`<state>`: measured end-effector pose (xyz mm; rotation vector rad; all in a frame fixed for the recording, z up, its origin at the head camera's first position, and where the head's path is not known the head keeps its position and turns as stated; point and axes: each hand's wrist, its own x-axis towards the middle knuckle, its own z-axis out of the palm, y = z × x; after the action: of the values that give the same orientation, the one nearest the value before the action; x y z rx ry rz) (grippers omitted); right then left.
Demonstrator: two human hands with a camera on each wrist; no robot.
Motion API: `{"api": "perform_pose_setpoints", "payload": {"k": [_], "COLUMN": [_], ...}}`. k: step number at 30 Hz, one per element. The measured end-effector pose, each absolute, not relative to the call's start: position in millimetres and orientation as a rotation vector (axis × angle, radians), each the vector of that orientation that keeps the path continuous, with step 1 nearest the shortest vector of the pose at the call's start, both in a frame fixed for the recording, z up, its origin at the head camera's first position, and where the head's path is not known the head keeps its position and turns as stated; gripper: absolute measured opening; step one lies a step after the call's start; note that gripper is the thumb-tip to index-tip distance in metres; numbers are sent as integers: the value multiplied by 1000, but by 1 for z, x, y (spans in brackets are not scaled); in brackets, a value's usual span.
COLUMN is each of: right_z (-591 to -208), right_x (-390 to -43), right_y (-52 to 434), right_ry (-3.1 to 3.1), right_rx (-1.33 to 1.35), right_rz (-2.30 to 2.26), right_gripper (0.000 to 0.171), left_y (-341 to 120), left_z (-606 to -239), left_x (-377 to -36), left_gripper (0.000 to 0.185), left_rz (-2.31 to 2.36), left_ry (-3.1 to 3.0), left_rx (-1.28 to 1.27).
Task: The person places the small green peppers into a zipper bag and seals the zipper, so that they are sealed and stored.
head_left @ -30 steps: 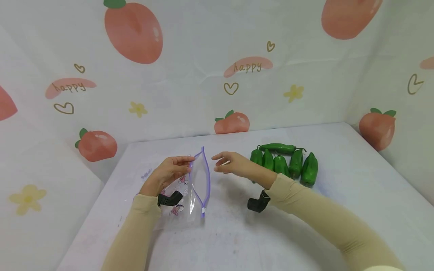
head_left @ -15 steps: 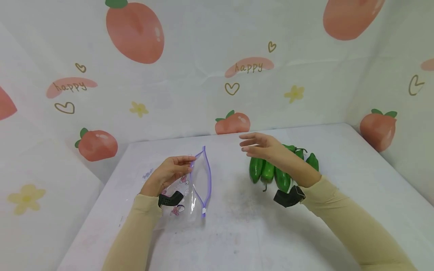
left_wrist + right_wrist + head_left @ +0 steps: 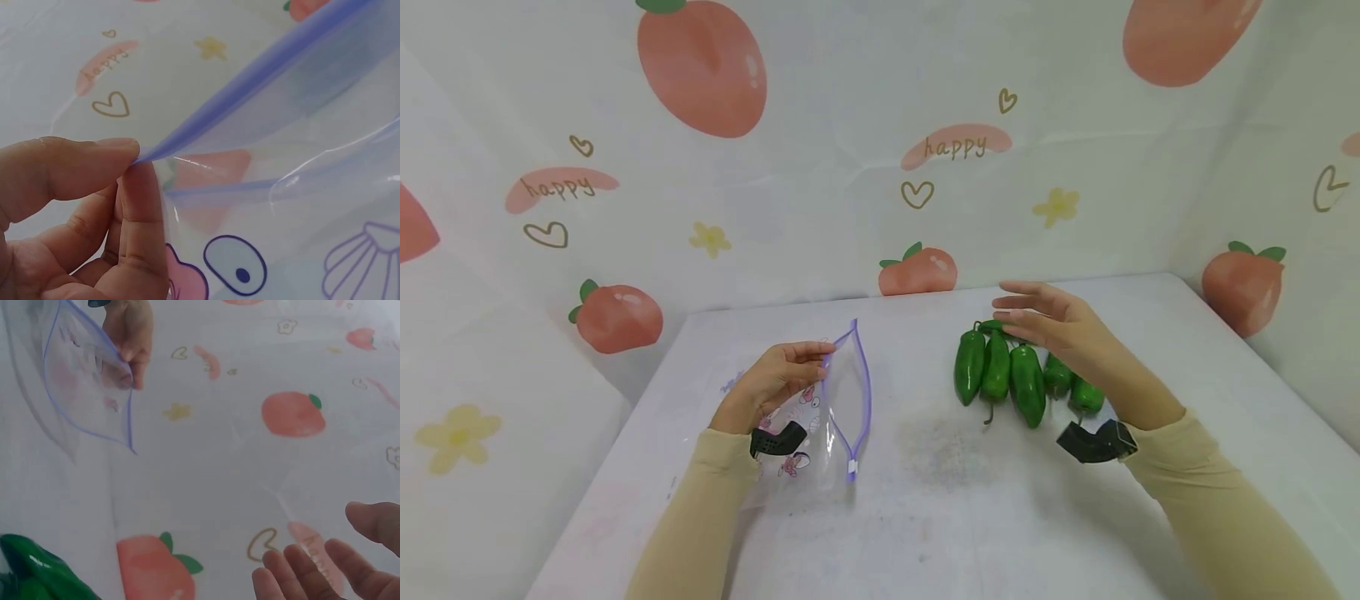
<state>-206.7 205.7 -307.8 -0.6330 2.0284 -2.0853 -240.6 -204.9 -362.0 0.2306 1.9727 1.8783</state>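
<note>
The left hand (image 3: 771, 385) is pinching the purple zip rim of the clear printed plastic bag (image 3: 831, 412), holding its mouth open above the white tabletop (image 3: 925, 500). The right hand (image 3: 1060, 321) is hovering, fingers spread and empty, over the row of glossy green peppers (image 3: 1011, 375) lying well apart from the bag. Risk: the thin rim is slipping from the pinch, collapsing the mouth.

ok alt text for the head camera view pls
A person's left hand pinches open the purple-zippered mouth of a clear printed bag on a white table, while the right hand hovers open over a cluster of green peppers.
</note>
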Motion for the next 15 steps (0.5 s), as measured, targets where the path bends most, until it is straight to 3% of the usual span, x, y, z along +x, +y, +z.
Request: {"api": "perform_pose_setpoints", "payload": {"k": [15], "right_z": [-339], "right_x": [-205], "right_y": [268], "right_ry": [2148], "right_rx": [-617], "right_rz": [-2210], "right_gripper": [41], "left_y": [-206], "left_z": [-360], "left_x": [-238], "left_gripper": [28], "left_rz": [1893], "left_ry": [1976], "left_rx": [243]}}
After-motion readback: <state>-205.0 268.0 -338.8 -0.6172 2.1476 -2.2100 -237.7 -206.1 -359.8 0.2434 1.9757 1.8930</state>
